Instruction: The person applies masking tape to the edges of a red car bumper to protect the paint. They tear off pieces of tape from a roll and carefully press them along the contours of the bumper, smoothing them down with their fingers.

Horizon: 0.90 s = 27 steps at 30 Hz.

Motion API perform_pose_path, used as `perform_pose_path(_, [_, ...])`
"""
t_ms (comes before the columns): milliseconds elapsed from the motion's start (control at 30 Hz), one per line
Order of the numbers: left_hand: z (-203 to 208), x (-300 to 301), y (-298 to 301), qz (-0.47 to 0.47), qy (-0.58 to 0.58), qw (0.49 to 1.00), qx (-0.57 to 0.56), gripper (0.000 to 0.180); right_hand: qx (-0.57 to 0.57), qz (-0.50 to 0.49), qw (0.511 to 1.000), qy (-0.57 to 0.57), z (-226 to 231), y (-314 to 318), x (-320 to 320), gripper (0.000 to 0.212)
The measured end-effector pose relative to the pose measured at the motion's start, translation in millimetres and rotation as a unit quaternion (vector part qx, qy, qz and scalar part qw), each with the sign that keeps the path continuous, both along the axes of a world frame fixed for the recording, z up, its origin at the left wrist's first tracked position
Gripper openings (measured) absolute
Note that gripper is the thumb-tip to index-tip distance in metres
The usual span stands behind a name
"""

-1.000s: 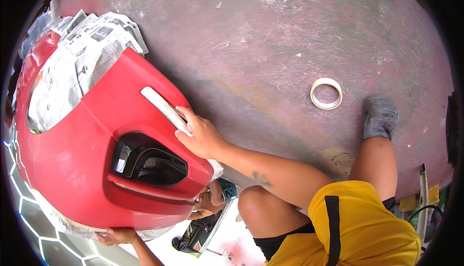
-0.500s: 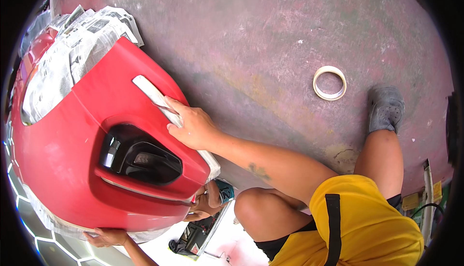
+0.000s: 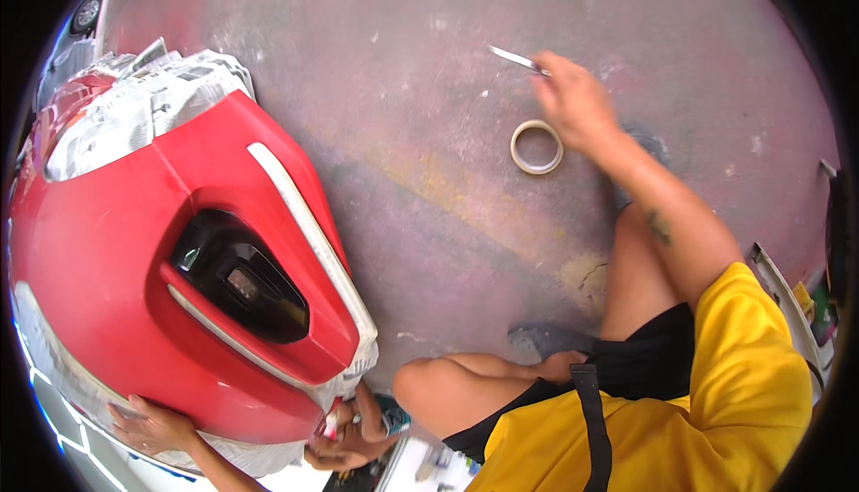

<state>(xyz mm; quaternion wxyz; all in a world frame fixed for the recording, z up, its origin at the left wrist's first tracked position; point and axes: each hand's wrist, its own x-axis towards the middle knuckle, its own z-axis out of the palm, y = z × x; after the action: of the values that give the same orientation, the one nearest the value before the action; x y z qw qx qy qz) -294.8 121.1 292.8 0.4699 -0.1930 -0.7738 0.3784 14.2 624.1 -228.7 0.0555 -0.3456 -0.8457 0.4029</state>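
My right hand (image 3: 577, 103) is raised over the floor at the right, closed around a slim cutter knife (image 3: 514, 59) whose silver blade points left. Just below that hand lies a roll of masking tape (image 3: 516, 149). My left hand (image 3: 159, 427) rests with fingers spread on the lower edge of a red car bumper (image 3: 98, 286). A long pale strip of masking tape (image 3: 300, 215) runs along the bumper's right-hand ridge. A shorter tape strip (image 3: 228, 338) follows the rim below the black recess (image 3: 268, 315).
Newspaper sheets (image 3: 130, 116) cover the area above the bumper. Another person (image 3: 358, 443) is close to the bumper's lower right corner, an arm near it. My bent knee (image 3: 425, 385) and grey shoes are on the stained concrete floor (image 3: 429, 250). A pale panel (image 3: 787, 300) stands at the far right.
My right hand has left the taped ridge and moved up and right over the floor, the knife now plainly visible. My left hand stays at the bumper's edge. The view has shifted.
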Motion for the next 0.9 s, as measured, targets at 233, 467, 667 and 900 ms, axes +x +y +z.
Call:
perform_pose_path(233, [-23.3,16.1,23.7,-0.034,0.004,0.999,0.018,0.066,0.237,0.052,0.967,-0.077,31.4,-17.9,63.2,0.074])
perform_pose_path(467, [-11.1,44.4,35.9,-0.020,-0.074,0.988,0.132,0.075,0.262,0.248,0.926,-0.112,-28.7,-102.1,89.4,0.026])
perform_pose_path(667, [11.3,76.6,34.7,0.015,-0.195,0.958,0.209,0.082,0.019,0.150,0.982,-0.116,81.4,-182.4,84.9,0.028])
perform_pose_path(900, [24.9,139.9,46.6,-0.271,-0.123,0.913,0.278,0.059,-0.533,0.124,0.819,0.169,243.2,-212.3,111.1,0.059])
